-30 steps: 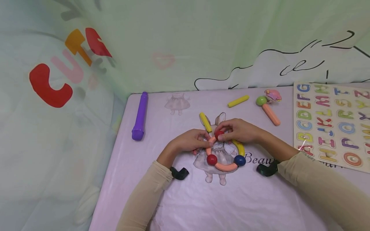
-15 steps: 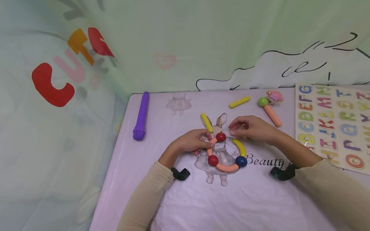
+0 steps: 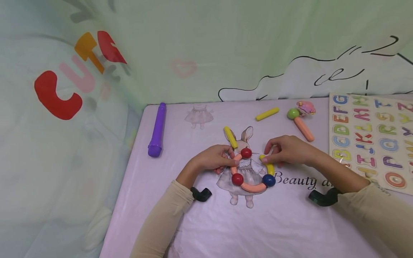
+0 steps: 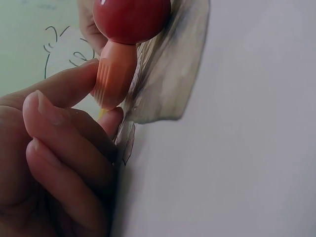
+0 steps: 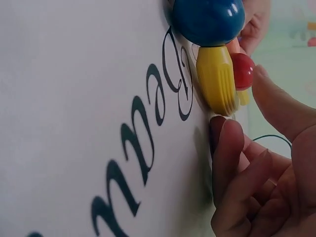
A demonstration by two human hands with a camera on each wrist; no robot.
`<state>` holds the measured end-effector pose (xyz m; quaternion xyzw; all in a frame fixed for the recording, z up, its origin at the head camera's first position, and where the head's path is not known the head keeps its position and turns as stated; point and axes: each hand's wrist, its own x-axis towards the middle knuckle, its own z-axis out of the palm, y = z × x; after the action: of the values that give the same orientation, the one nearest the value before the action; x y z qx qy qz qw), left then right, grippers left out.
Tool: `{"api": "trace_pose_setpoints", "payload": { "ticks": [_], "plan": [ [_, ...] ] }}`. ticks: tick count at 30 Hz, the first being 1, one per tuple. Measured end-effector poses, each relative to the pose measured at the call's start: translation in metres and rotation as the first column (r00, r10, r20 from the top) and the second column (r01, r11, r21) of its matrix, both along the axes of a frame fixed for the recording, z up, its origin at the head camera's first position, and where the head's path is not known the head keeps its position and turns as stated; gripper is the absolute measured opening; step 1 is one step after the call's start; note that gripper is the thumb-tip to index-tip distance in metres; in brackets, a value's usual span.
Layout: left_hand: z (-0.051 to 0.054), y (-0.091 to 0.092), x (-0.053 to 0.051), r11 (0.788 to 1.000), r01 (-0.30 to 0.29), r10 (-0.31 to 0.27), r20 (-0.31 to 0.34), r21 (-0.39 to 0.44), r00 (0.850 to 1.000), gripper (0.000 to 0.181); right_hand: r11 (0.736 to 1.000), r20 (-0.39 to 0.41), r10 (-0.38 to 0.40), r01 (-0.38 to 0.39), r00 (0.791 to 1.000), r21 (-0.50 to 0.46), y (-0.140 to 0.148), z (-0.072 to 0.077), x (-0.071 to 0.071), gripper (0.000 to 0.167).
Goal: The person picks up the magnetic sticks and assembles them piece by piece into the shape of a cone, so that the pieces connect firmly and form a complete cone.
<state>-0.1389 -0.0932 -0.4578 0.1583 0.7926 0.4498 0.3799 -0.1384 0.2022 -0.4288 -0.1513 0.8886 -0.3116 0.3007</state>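
Note:
Between its thumb and fingers my left hand (image 3: 215, 157) pinches a curved orange building stick (image 4: 116, 74). A red ball (image 3: 246, 153) tops that stick, and another red ball (image 3: 237, 179) joins its lower end to a second curved orange stick (image 3: 254, 187). From there the chain runs to a blue ball (image 3: 269, 180) and a curved yellow stick (image 3: 270, 167). My right hand (image 3: 290, 150) is at the yellow stick's upper end, thumb on one side and fingers on the other. In the right wrist view a small gap shows between the thumb and this stick (image 5: 215, 81).
Straight yellow sticks lie above the chain (image 3: 230, 137) and farther back (image 3: 267, 114). A green ball (image 3: 293, 113), an orange stick (image 3: 304, 129) and a pink toy (image 3: 306, 107) are together. A purple toy microphone (image 3: 157, 130) lies left, an alphabet board (image 3: 371, 143) right.
My right hand has let go of the upper red ball, moved right, then come down to the curved yellow stick. The left hand has stayed on its orange stick.

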Motion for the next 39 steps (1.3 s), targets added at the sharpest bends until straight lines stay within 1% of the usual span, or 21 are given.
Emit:
{"api": "trace_pose_setpoints", "payload": {
  "ticks": [4,10,18,30,39],
  "plan": [
    [-0.001,0.0,0.0,1.0,-0.001,0.001,0.001,0.001,1.0,0.027,1.0,0.015,0.0,0.0,1.0,0.003,-0.001,0.001,0.001,0.047],
    [-0.001,0.0,0.0,1.0,-0.003,0.003,0.004,-0.002,1.0,0.027,1.0,0.015,0.01,-0.011,1.0,0.012,-0.002,0.002,0.001,0.044],
    [-0.002,-0.001,0.0,1.0,0.002,-0.002,-0.004,0.0,1.0,0.027,1.0,0.019,0.014,-0.014,1.0,-0.01,-0.004,0.005,0.002,0.032],
    [-0.001,-0.001,0.0,1.0,0.006,-0.006,-0.006,-0.004,1.0,0.027,0.999,-0.002,0.021,-0.021,1.0,-0.03,-0.011,0.0,0.003,0.024],
    [-0.002,0.0,0.0,1.0,0.007,-0.007,-0.003,-0.004,1.0,0.026,0.998,0.06,0.009,-0.006,0.998,-0.056,-0.011,-0.001,0.002,0.026]
  ]
}}
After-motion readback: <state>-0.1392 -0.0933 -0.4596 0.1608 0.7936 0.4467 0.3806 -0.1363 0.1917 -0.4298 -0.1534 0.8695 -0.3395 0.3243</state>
